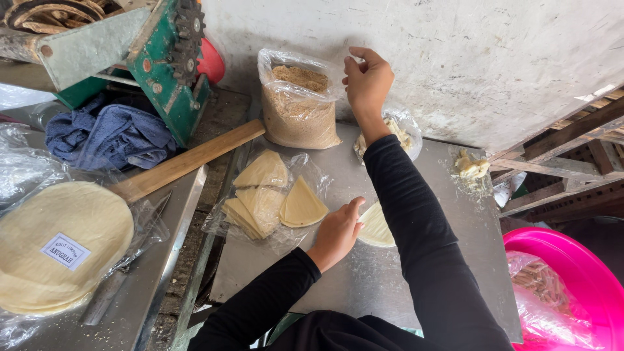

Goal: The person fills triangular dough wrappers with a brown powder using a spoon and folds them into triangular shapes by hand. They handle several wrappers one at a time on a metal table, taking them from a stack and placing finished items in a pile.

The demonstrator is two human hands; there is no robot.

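Your right hand (368, 78) pinched the far bag of crumbs (298, 104) at its rim; your left hand (338, 231), fingers loosely curled, pressed the near wrapper piece (377, 226) on the steel table (364, 279).

sleeves: long, black, snug to both wrists | left hand (336, 234): bare | right hand (367, 81): bare

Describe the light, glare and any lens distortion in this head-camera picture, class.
Head view: soft, even daylight with faint shadows; mild sheen on the grey steel tabletop and on the clear plastic bag of brown crumbs; wide-lens stretching at the edges bends the pink plastic basin; right hand and left hand look sharp.
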